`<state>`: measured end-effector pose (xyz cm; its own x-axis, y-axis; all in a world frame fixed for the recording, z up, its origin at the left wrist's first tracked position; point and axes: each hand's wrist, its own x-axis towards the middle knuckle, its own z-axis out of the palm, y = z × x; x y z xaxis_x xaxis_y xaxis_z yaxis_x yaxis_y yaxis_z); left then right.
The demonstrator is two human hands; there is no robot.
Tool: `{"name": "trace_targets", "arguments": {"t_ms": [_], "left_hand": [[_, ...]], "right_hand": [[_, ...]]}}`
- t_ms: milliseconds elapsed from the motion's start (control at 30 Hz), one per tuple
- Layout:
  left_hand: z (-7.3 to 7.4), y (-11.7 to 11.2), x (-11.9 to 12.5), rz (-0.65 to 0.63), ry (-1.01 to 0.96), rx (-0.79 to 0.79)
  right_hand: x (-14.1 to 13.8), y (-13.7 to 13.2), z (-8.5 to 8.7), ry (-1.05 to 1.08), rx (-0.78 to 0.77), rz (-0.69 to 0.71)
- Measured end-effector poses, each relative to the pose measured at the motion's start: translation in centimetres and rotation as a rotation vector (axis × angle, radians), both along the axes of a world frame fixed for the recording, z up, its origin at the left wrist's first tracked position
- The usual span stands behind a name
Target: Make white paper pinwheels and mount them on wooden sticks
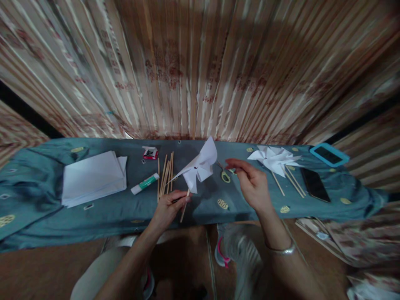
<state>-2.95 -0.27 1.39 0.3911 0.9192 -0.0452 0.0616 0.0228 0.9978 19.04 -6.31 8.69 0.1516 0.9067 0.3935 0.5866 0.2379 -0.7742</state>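
Observation:
My left hand is closed around the wooden stick of a white paper pinwheel, holding it up over the teal cloth on the table. My right hand hovers to the right of the pinwheel with thumb and fingers loosely pinched; I cannot make out anything in them. Small scissors with yellow-green handles lie on the cloth between the pinwheel and my right hand.
Several loose wooden sticks, a glue stick, a small red box and a stack of white paper lie to the left. Finished pinwheels on sticks, a dark phone and a blue-cased device lie right. A striped curtain hangs behind.

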Motion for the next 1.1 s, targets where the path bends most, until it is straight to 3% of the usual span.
{"name": "trace_targets", "arguments": {"t_ms": [67, 233, 433, 567, 667, 767, 800, 900, 967, 1100], "left_hand": [[0.2, -0.3, 0.1, -0.039, -0.009, -0.007], [0.2, -0.8, 0.0, -0.105, -0.024, -0.038], [0.5, -0.7, 0.0, -0.091, -0.042, -0.058], [0.9, -0.4, -0.2, -0.045, -0.005, -0.007], [0.9, -0.1, -0.4, -0.008, 0.039, 0.047], [0.8, 0.0, -0.6, -0.004, 0.08, 0.101], [0.8, 0.0, -0.6, -0.015, 0.09, 0.111], [0.8, -0.2, -0.4, -0.064, 0.118, 0.118], [0.7, -0.4, -0.3, -0.109, 0.134, 0.127], [0.3, -0.8, -0.3, -0.193, 0.139, 0.161]], "right_hand": [[0.9, 0.9, -0.1, -0.204, 0.084, -0.181], [0.7, 2.8, -2.3, -0.543, 0.036, -0.095], [-0.9, 2.9, -3.4, -0.485, -0.042, 0.084], [-2.5, 1.2, -3.4, -0.451, -0.164, 0.264], [-3.7, -1.3, -2.6, -0.489, -0.187, 0.334], [-4.3, -3.1, -0.5, -0.382, -0.11, 0.479], [-4.2, -3.3, 0.3, -0.337, -0.032, 0.445], [-3.3, -2.1, 2.0, -0.44, 0.255, 0.096], [-2.4, -0.5, 2.1, -0.562, 0.282, -0.066], [-0.6, 1.9, 0.8, -0.716, 0.202, -0.171]]}}
